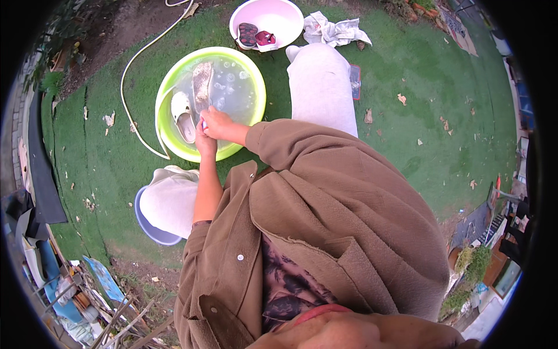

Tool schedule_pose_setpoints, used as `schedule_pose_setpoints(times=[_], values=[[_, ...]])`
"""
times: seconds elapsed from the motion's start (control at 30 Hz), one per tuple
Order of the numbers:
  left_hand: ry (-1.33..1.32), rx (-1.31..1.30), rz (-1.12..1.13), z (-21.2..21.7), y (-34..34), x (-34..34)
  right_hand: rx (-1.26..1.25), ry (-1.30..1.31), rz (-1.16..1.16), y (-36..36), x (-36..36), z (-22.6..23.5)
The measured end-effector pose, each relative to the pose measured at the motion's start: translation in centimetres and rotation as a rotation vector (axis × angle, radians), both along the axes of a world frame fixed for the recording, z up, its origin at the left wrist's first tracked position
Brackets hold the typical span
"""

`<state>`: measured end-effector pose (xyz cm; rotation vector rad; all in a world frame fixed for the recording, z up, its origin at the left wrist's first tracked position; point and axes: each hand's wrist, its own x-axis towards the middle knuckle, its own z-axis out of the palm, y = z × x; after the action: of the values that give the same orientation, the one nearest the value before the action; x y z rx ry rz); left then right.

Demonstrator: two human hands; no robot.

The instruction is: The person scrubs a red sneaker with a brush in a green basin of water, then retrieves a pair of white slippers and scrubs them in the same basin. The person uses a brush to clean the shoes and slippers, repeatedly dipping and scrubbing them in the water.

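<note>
A lime-green basin [260, 87] of cloudy, bubbly water stands in front of me. My right hand [217, 123] is closed over its near part, with fingers pressed together. Against it, my left hand [205, 141] is closed too, just below. A small whitish bit shows between them, but what they grip is mostly hidden. Just beyond my fingers a shoe with a dirty sole [202, 80] points away; whether a hand touches it I cannot tell. To the left of my hands a white shoe [185, 126] leans inside the basin wall.
A pale hose [123, 87] curves along the left to the basin. Beyond is a pink basin [285, 17] with dark-red patterned shoes [256, 36]. A grey-white cloth [335, 30] lies to its right. A blue basin [141, 218] sits by my left leg. Green artificial turf [407, 145] carries scattered leaves.
</note>
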<state>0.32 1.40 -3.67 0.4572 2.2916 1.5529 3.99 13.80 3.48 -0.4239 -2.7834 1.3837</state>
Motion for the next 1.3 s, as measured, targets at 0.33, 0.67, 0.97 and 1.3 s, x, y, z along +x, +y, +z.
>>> schedule_pose_setpoints(times=[0.33,0.67,0.97,1.3], values=[[-0.218,0.186,0.125,3.6,0.6,0.2,-0.018,-0.007,0.033,1.1,0.8,-0.2],[-0.651,0.491,0.249,6.3,1.6,0.6,0.051,-0.153,0.061,2.9,4.0,-2.7],[-0.649,0.65,0.312,4.5,0.7,-0.6,0.052,-0.033,0.116,1.7,4.3,-1.7],[-0.717,0.267,0.48,-1.5,-0.8,-0.4,-0.041,-0.331,-0.167,3.5,4.4,-4.0]])
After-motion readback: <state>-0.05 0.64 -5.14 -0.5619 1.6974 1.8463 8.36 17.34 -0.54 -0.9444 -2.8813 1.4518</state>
